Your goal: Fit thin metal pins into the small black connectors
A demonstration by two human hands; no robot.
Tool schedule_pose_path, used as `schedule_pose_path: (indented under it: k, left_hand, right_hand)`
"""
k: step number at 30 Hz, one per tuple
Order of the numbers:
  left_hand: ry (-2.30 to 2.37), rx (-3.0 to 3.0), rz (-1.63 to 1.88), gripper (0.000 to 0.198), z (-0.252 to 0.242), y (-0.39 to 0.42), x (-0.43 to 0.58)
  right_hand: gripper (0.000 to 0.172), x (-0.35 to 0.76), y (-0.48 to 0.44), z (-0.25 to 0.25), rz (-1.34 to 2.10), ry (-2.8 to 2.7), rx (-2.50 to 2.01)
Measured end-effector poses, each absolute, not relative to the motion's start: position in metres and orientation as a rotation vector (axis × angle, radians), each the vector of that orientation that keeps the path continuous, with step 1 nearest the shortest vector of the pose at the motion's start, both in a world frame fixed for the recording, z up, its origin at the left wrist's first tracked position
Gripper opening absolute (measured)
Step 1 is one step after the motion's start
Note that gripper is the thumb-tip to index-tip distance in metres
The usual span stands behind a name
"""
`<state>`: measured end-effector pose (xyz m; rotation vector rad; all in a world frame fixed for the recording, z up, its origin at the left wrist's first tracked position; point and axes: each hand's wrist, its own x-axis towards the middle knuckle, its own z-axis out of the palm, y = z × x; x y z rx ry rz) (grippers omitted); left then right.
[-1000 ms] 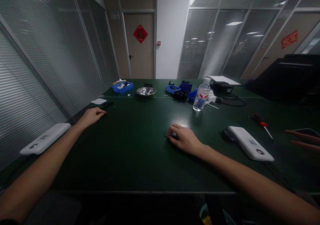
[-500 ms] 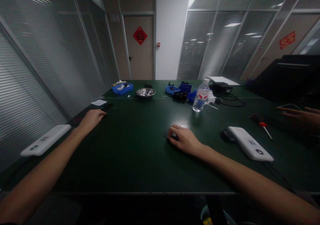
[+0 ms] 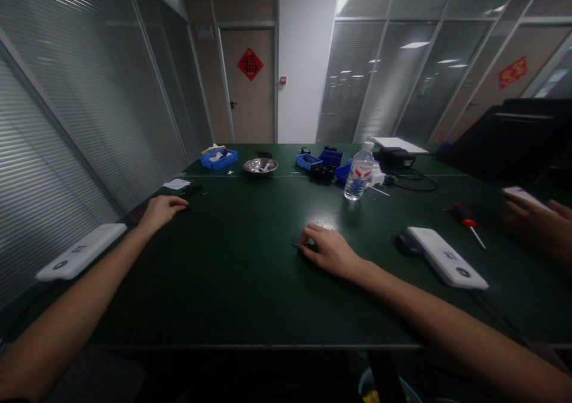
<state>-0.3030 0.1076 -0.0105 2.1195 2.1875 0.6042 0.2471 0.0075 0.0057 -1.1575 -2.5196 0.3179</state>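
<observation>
My left hand (image 3: pixel 161 211) rests at the left of the dark green table (image 3: pixel 232 284), thumb and fingers pinched together. Something small and dark shows at its fingertips, too dim to name. Just beyond it lie small black pieces (image 3: pixel 193 190) and a white paper (image 3: pixel 177 184). Nearer the middle, my right hand (image 3: pixel 328 249) lies on the tabletop, its thumb and forefinger closed on a small thin dark piece (image 3: pixel 295 243). What kind of piece it is, I cannot tell.
White power banks (image 3: pixel 83 251) flank both arms. A water bottle (image 3: pixel 358 173), metal bowl (image 3: pixel 261 166) and blue trays (image 3: pixel 218 159) stand farther back. At right lies a red-black screwdriver (image 3: pixel 468 222); beyond it another person's hand (image 3: pixel 543 221) holds a phone (image 3: pixel 526 197).
My left hand has shifted slightly left and its fingers look straighter. My right hand stays put. At the right edge, the other person's phone has been raised and tilted.
</observation>
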Motion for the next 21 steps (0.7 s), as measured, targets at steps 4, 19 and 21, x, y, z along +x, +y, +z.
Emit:
schedule_pose_path:
  k: [4,19,21]
  left_hand:
    - [2.232,2.023,0.620,0.030,-0.012,0.112,-0.310]
    - [2.335,2.365,0.302,0.029,-0.004,0.094,-0.264]
    - [2.360,2.367,0.288,0.028,-0.004,0.092,-0.261]
  right_hand:
    - [0.010,0.248,0.008,0.006,0.324,-2.521,-1.145]
    - [0.008,0.247,0.009,0.004,0.312,-2.519,-1.136]
    - [0.009,0.247,0.008,0.004,0.316,-2.518,-1.142]
